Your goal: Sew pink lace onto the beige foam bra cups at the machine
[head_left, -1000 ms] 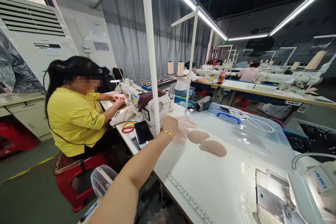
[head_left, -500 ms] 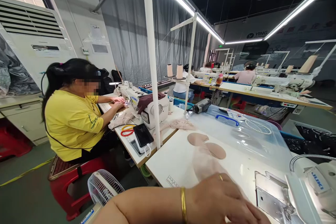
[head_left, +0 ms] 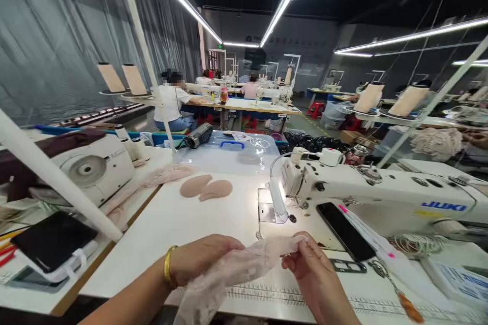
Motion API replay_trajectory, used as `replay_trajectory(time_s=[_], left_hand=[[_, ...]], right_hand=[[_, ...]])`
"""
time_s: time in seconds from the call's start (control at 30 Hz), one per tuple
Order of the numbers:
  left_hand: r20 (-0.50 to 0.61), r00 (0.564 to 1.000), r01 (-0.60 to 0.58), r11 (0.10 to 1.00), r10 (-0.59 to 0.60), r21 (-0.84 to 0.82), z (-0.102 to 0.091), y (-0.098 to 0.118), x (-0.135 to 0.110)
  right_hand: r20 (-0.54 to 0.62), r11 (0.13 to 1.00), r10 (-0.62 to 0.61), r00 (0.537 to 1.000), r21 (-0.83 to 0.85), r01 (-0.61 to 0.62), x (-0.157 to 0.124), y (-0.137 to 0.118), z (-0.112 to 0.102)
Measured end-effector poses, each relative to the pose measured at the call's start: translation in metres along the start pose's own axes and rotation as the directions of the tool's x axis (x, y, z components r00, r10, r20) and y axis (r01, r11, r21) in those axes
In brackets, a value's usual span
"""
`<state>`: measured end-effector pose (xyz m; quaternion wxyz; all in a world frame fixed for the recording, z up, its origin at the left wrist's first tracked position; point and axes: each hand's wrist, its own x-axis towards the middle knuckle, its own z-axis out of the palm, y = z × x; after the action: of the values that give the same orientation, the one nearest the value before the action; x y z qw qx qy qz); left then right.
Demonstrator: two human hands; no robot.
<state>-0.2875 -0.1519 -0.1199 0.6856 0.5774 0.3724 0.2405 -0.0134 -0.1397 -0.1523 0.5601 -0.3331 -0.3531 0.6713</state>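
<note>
A strip of sheer pale pink lace fabric [head_left: 247,266] stretches between my hands above the table's front edge, one end hanging down toward me. My left hand [head_left: 204,260], with a gold bangle at the wrist, is closed round the fabric; its fingertips are partly hidden behind it. Thumb and fingers of my right hand [head_left: 310,264] pinch the other end. Beyond them, two beige rounded cup pads [head_left: 216,189] lie overlapping on the white table [head_left: 160,228]. The needle area of a JUKI sewing machine [head_left: 276,205] is lit just past my hands.
Right of my hands lie a black phone [head_left: 345,231], a pink-tipped pen [head_left: 353,216] and a keychain [head_left: 407,304]. A clear plastic box [head_left: 244,155] stands at the back. On the left are another machine [head_left: 89,167], a tablet-like device [head_left: 55,238] and a slanting white pole [head_left: 57,177].
My view has swung right, from the neighbour in yellow to my own machine. My left hand has drawn back from across the table with the fabric, and my right hand now shows, gripping its end.
</note>
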Motion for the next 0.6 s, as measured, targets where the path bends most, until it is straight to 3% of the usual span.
replay_trajectory(time_s=[0.03, 0.1, 0.17, 0.23, 0.37, 0.5, 0.57, 0.6], left_hand=[[0.01, 1.0, -0.005, 0.995, 0.004, 0.096, 0.001, 0.005, 0.003], [-0.106, 0.991, -0.037, 0.938, 0.078, 0.343, 0.01, 0.013, 0.007], [-0.301, 0.921, -0.05, 0.841, 0.248, 0.539, 0.026, 0.019, 0.011], [-0.387, 0.853, -0.063, 0.806, 0.35, 0.588, 0.044, 0.022, 0.014], [-0.333, 0.882, -0.153, 0.872, 0.332, 0.464, 0.066, 0.013, 0.026], [-0.355, 0.925, -0.097, 0.989, 0.132, 0.115, 0.063, -0.006, 0.038], [-0.437, 0.896, -0.053, 0.996, 0.079, 0.073, 0.056, -0.008, 0.037], [-0.512, 0.854, -0.038, 0.993, 0.088, 0.108, 0.052, -0.007, 0.034]], right_hand=[[-0.004, 1.0, 0.004, 1.0, 0.008, -0.004, -0.001, -0.001, -0.004], [0.012, 1.0, 0.001, 1.0, 0.007, -0.001, -0.004, -0.002, -0.007], [0.035, 1.0, -0.011, 0.999, 0.019, 0.01, -0.007, -0.003, -0.004], [0.054, 0.999, -0.011, 0.998, 0.048, 0.008, -0.009, -0.003, 0.001], [0.14, 0.996, -0.003, 0.99, 0.092, -0.01, -0.012, 0.007, 0.014], [0.23, 0.988, -0.135, 0.964, 0.107, 0.113, -0.012, 0.021, 0.016], [0.225, 0.977, -0.213, 0.951, 0.036, 0.211, -0.01, 0.027, 0.012], [0.216, 0.965, -0.247, 0.945, -0.037, 0.261, -0.009, 0.03, 0.009]])
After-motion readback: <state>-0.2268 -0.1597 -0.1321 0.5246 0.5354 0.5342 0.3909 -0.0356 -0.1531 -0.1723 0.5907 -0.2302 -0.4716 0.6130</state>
